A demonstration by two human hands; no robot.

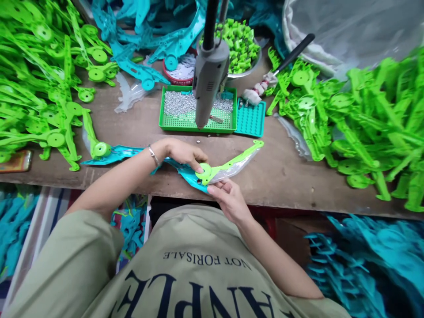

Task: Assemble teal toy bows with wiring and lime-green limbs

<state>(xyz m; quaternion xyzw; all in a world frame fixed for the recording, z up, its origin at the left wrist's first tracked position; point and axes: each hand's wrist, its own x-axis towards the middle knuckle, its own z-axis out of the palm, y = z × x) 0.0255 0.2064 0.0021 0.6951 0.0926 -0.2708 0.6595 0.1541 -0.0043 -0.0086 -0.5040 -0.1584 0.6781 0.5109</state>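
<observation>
A long blue plastic piece point(124, 152) lies along the near part of the table, passing under my left forearm. At its right end sits a lime-green plastic arm point(232, 163) with a round disc and a clear plastic blade point(236, 171) along its lower side. My left hand point(183, 153) grips this joint from above, thumb pressed on the green disc. From below, my right hand point(230, 198) pinches the blue piece's right end near the joint, fingers curled under the blade. Another green arm point(101, 149) rests at the blue piece's left end.
An electric screwdriver point(212, 75) hangs over a green tray point(198, 127) of small metal screws. Beside it are a teal tray point(253, 119) and a bowl of green pieces point(240, 48). Green arms pile up left point(39, 79) and right point(361, 119); blue pieces point(132, 35) lie behind.
</observation>
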